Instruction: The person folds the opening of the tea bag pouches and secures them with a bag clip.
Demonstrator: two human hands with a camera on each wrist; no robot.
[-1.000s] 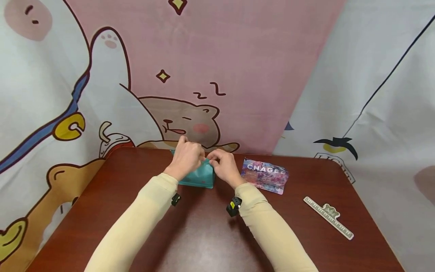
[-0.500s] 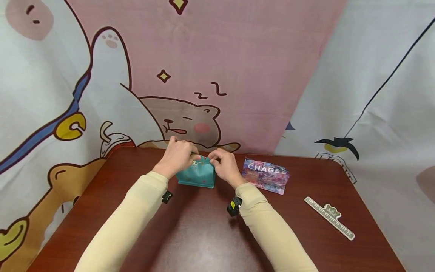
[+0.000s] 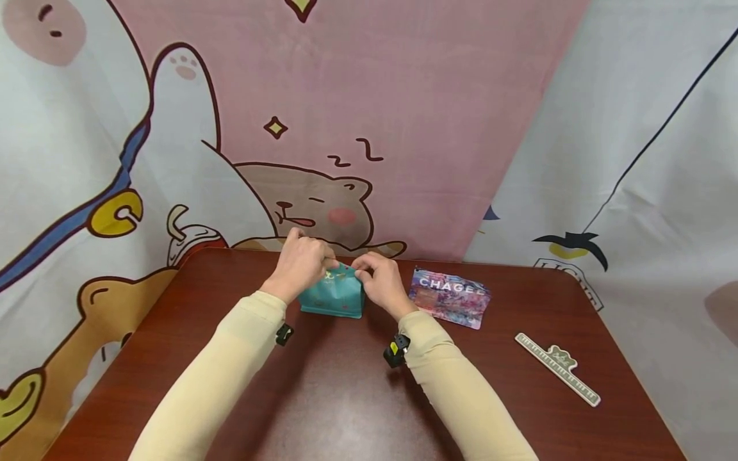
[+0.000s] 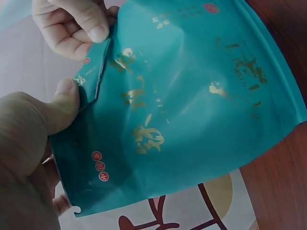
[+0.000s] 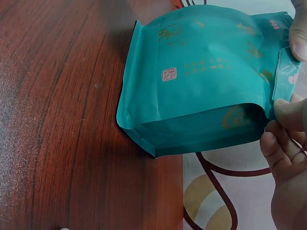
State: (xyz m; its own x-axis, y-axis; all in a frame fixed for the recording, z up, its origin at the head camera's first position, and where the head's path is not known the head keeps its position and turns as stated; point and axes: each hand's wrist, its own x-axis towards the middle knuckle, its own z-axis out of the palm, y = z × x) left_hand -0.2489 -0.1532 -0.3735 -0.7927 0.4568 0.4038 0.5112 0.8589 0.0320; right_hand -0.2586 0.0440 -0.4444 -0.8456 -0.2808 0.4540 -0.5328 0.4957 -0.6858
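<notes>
A teal pouch (image 3: 331, 298) with gold lettering stands upright near the table's back edge. Its top edge is partly folded over toward the front, as the folded flap (image 4: 94, 72) in the left wrist view shows. My left hand (image 3: 301, 264) pinches the top at the left, with its thumb on the fold and fingers behind. At the right top corner my right hand (image 3: 380, 280) pinches the fold between thumb and fingers; the right wrist view shows this right hand (image 5: 288, 153) at the pouch's side.
A flat purple and pink pouch (image 3: 450, 298) marked CHAGEE lies to the right of my right hand. Farther right and closer sits a long ruler-like clip (image 3: 557, 369). The brown table (image 3: 340, 397) ends at a cartoon-printed curtain (image 3: 438, 128) behind.
My left hand has moved leftward along the pouch's top, uncovering more of its front. The right hand has stayed at the right corner.
</notes>
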